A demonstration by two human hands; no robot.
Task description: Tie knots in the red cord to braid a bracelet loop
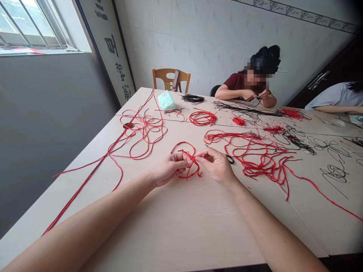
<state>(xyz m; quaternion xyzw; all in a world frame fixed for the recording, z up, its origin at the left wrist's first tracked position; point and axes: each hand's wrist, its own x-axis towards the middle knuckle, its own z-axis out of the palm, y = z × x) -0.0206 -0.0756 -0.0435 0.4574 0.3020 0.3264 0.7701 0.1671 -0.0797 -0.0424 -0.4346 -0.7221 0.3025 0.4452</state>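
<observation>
My left hand [172, 169] and my right hand [216, 165] meet over the table, and their fingertips pinch a short braided red cord [190, 160] from either side. A loop of that cord [181, 145] rises behind my left hand, and its frayed ends hang down below my fingers. Just past my right hand lies a pair of black-handled scissors [230, 159], mostly hidden. A large tangle of red cord [255, 158] spreads to the right, and long loose red cords [144, 130] lie to the left.
The pale wood table [181, 226] holds a red coil [202, 118], black cord [193, 98] and a mint-green packet [166, 100]. A co-worker [244, 85] handles cord at the far side, and another person's arm [334, 108] rests at the right. A wooden chair [170, 80] stands behind.
</observation>
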